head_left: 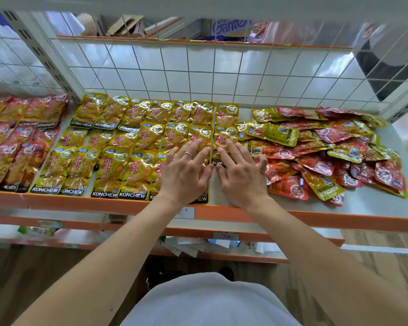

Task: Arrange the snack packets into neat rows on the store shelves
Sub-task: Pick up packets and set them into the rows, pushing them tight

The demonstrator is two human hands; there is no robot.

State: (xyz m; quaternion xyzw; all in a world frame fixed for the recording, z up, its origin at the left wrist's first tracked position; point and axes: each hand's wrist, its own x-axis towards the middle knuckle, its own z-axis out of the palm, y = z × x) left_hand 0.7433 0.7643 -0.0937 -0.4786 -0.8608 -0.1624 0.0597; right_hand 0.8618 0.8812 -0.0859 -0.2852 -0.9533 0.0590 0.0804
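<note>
Yellow snack packets [132,170] beneath left hand [186,177] and right hand [242,180], palms down, fingers [232,149] straight, apart.

Rowed packets [118,147] lie left of a loose heap [327,156] on the shelf [368,205].

Bright, even light; packets glare, edges warped.

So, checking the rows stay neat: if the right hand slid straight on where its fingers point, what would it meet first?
The right hand would probably meet the back-row yellow packet first, just beyond the middle-row yellow packet it touches.
</note>
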